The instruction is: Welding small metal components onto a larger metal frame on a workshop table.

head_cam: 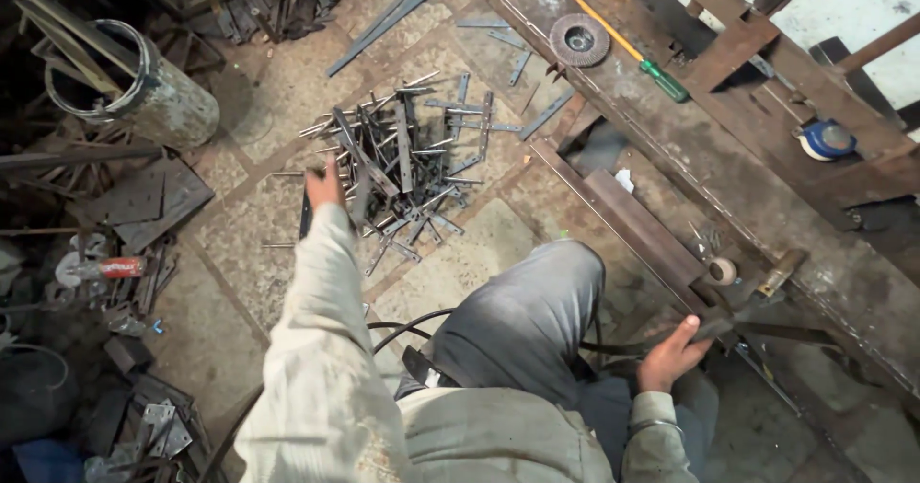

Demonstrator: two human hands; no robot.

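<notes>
My left hand (pixel 324 185) reaches down to the left edge of a pile of short flat metal strips (pixel 407 162) on the tiled floor, fingers closed on a dark strip (pixel 306 217) that points back toward me. My right hand (pixel 673 354) grips the handle of a dark metal tool (pixel 757 325) lying by the edge of a long rusty steel workbench (pixel 728 176). My knee in grey trousers (pixel 537 310) sits between the two hands.
On the bench lie a grinding disc (pixel 579 39), a green-handled screwdriver (pixel 644 61), a roll of tape (pixel 723 271) and a blue-white round object (pixel 826 140). A concrete-crusted bucket (pixel 144 85) and scrap plates (pixel 144 200) crowd the left. Black cable (pixel 407 328) loops by my leg.
</notes>
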